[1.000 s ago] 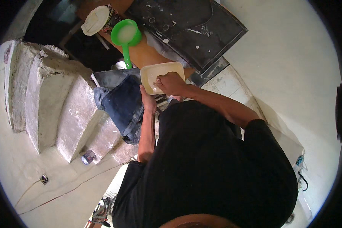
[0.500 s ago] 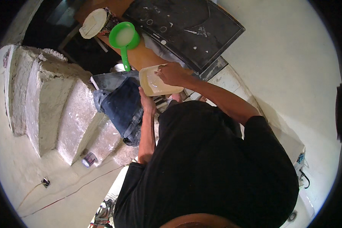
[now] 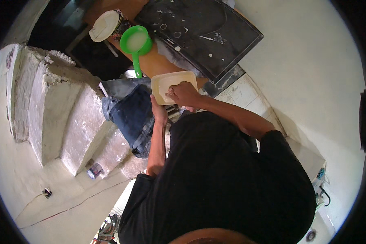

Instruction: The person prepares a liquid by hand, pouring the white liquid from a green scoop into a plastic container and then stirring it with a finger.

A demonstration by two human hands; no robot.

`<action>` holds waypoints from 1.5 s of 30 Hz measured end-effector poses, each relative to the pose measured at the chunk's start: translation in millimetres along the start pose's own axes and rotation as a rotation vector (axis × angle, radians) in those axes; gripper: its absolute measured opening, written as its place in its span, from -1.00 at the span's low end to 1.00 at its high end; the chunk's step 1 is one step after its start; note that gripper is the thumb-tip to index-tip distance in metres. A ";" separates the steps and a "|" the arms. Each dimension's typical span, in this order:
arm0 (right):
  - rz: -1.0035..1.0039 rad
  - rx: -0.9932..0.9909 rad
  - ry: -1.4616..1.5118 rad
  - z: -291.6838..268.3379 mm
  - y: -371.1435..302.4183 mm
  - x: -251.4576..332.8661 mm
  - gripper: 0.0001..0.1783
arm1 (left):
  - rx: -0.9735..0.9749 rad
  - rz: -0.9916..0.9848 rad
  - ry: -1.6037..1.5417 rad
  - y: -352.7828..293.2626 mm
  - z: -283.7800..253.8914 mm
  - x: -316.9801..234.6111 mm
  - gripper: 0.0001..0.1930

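A shallow cream plastic tub (image 3: pixel 160 84) with rounded corners is held in front of my body. My left hand (image 3: pixel 159 110) grips its near left edge, the thumb along the side. Over the tub's inside, my right hand (image 3: pixel 186 93) is closed, fingers curled down toward the bottom. Whatever those fingers hold is hidden or too small to name. Pale wet residue seems to coat the tub's floor. Beyond it, a green dipper (image 3: pixel 136 61) holding cloudy whitish liquid rests on a brown wooden surface (image 3: pixel 152 63), handle toward me.
A bucket with a whitish lid (image 3: pixel 105 26) stands left of the dipper. A stained black flat-screen panel (image 3: pixel 203 36) lies at the back. Dark blue jeans (image 3: pixel 130 110) drape beside rough plastered steps (image 3: pixel 81 122) at left. A small can (image 3: pixel 94 171) sits by the steps.
My right hand has moved down toward the near side of the tub, its fingers still curled. The tub has tilted and turned slightly in my left hand.
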State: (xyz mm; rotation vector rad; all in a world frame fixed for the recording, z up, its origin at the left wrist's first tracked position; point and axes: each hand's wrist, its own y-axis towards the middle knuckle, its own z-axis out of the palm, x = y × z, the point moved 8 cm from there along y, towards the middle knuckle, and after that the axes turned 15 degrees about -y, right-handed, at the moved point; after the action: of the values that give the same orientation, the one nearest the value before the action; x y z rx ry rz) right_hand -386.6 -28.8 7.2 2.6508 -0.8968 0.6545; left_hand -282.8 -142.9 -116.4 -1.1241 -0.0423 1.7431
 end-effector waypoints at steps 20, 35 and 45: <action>0.025 0.095 -0.209 -25.4 0.6 -31.0 -0.69 | -0.097 -0.015 0.028 3.8 -17.3 7.2 -0.37; -0.013 -0.132 0.112 4.9 32.9 8.3 -0.76 | -0.253 -0.043 0.166 -7.5 -20.5 -4.4 -0.32; 0.010 0.023 -0.135 -28.7 40.6 7.2 -0.77 | -0.188 -0.036 -0.022 -3.9 -20.8 5.2 -0.33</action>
State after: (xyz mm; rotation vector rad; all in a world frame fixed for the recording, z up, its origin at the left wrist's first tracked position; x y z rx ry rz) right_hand -416.4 -52.8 39.7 2.7400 -0.9442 0.4952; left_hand -265.8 -146.5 -129.6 -1.2322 -0.2424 1.7465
